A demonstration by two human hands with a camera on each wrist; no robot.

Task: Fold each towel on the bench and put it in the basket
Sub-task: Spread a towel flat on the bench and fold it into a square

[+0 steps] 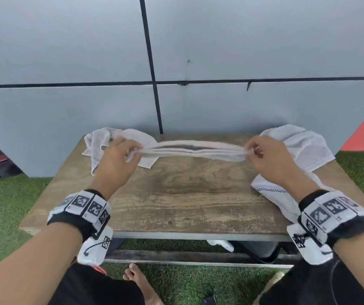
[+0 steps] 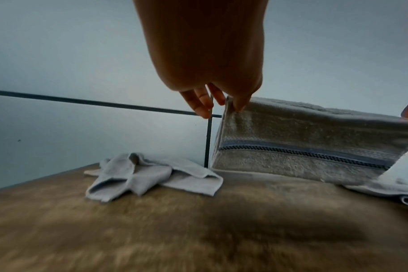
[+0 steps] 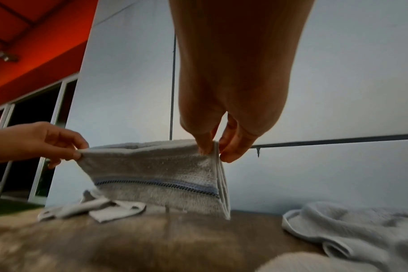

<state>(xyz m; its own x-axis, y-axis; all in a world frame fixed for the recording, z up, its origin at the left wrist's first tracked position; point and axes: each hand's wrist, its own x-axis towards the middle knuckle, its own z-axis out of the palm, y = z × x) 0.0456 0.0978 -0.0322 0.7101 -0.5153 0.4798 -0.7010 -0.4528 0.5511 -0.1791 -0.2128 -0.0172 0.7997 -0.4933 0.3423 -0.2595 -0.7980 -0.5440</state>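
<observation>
A white towel with a blue stripe (image 1: 193, 149) (image 2: 303, 139) (image 3: 156, 174) hangs folded in layers above the wooden bench (image 1: 187, 194), stretched between my two hands. My left hand (image 1: 119, 155) (image 2: 224, 103) pinches its left top corner. My right hand (image 1: 262, 154) (image 3: 212, 147) pinches the right top corner, where several layered edges show. A crumpled white towel (image 1: 104, 142) (image 2: 151, 174) lies at the bench's back left. Another loose white towel (image 1: 297, 150) (image 3: 352, 230) lies along the right side. No basket is in view.
A grey panelled wall (image 1: 176, 62) stands right behind the bench. Green turf (image 1: 5, 205) surrounds it. A white object (image 1: 220, 244) and dark shapes sit under the bench. My bare foot (image 1: 139, 280) is on the turf in front.
</observation>
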